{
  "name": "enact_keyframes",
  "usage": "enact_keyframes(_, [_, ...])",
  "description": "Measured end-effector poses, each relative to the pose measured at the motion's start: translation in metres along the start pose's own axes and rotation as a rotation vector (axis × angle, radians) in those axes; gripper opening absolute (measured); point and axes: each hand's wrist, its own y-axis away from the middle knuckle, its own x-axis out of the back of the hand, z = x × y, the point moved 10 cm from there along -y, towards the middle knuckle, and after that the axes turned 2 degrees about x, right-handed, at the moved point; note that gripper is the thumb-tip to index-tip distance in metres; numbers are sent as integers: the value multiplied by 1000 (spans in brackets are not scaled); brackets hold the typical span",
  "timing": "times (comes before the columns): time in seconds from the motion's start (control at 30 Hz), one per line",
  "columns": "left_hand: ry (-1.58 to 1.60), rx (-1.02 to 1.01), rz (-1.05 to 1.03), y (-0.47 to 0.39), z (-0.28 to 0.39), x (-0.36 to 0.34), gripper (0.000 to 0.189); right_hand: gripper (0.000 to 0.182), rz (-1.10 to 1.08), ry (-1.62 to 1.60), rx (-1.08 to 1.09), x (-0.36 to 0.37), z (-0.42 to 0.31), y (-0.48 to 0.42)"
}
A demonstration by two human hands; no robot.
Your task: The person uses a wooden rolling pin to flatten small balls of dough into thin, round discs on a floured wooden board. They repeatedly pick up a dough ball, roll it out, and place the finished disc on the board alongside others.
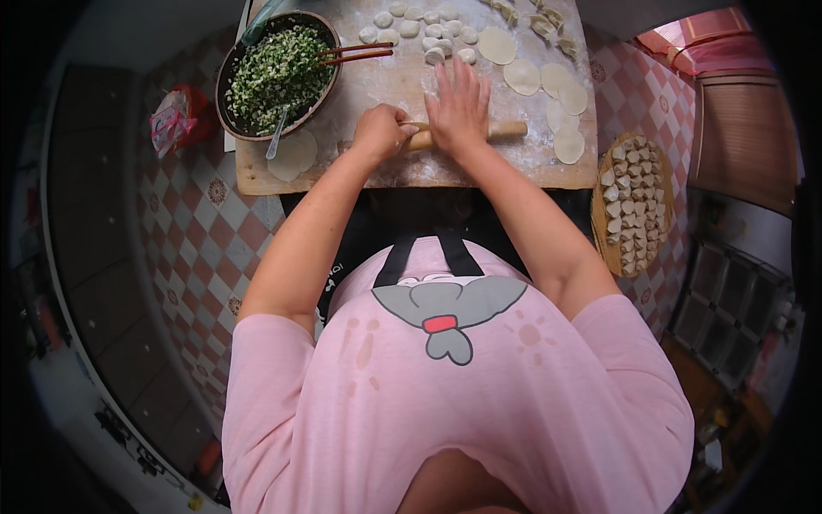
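A wooden rolling pin (pixel 507 131) lies crosswise on the floured wooden board (pixel 379 170). The palm of my right hand (pixel 459 106) rests flat on the pin, its fingers stretched forward and slightly apart. At the pin's left end, my left hand (pixel 384 132) is curled, thumb and fingers pinching the edge of what looks like a thin dough wrapper (pixel 419 124), mostly hidden by the hands and pin. Just beyond my right fingertips are several small dough pieces (pixel 434 56). Rolled round wrappers (pixel 522 77) curve along the board's right side, some overlapping.
A large bowl (pixel 221 106) of chopped green filling (pixel 276 77) stands at left with chopsticks (pixel 359 53) and a spoon (pixel 276 136). More wrappers (pixel 292 157) lie beside it. Folded dumplings (pixel 546 24) sit far right; a round tray (pixel 603 241) of dumplings is off the board's right edge.
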Motion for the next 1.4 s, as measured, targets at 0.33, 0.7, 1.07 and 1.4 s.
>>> enact_keyframes(0.33, [-24, 54, 8, 19, -16, -1, 28, 68, -93, -23, -64, -5, 4, 40])
enact_keyframes(0.7, [579, 0, -141, -14, -19, -30, 23, 73, -192, -107, 10, 25, 2, 120])
enact_keyframes(1.07, [-276, -398, 231, -85, 135, -15, 25, 74, -184, -176, 61, 30, 5, 123])
enact_keyframes(1.4, [-481, -449, 82, -62, 106, -29, 16, 41, -188, -291, 184, 34, 9, 110])
